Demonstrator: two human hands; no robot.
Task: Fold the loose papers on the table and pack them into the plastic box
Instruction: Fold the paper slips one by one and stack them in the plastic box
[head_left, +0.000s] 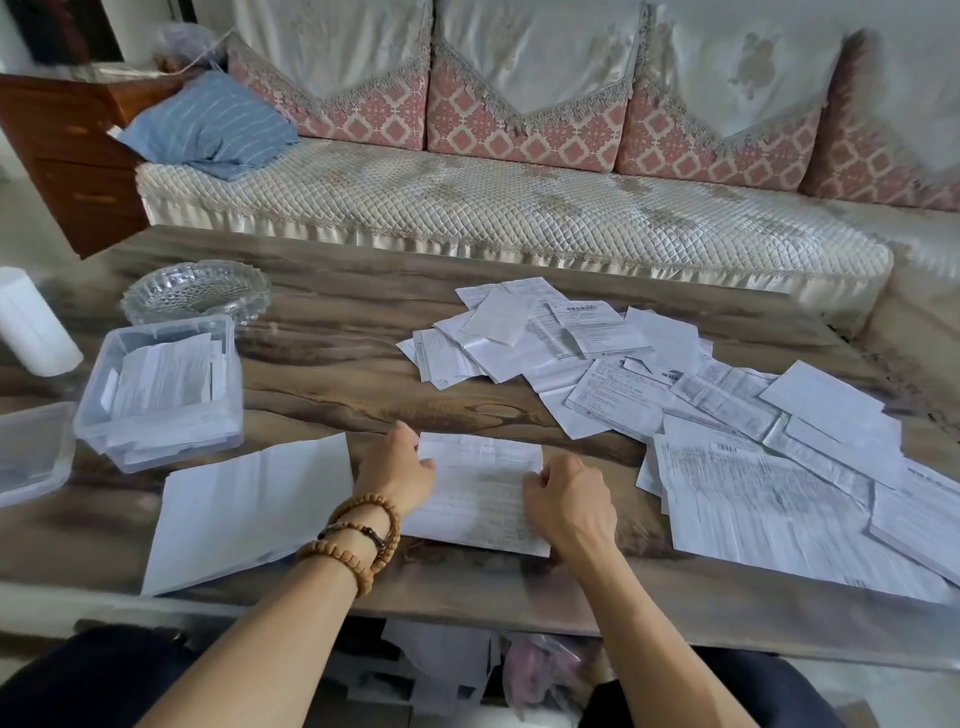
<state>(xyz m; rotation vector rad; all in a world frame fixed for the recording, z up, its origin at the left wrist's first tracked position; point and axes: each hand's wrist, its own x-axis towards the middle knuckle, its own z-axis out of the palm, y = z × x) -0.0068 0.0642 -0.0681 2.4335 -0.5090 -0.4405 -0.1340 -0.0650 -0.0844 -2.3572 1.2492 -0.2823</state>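
Your left hand (399, 467) and right hand (566, 499) each pinch a side edge of the printed sheet (480, 493) lying flat on the table (332, 374) before you. The plastic box (161, 389), holding folded papers, sits far left; the loose papers (675, 395) spread right.

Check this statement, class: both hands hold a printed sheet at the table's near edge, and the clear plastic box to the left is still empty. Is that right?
One detail is wrong. The head view shows the plastic box already holding folded papers. Otherwise correct: left hand and right hand hold the printed sheet.
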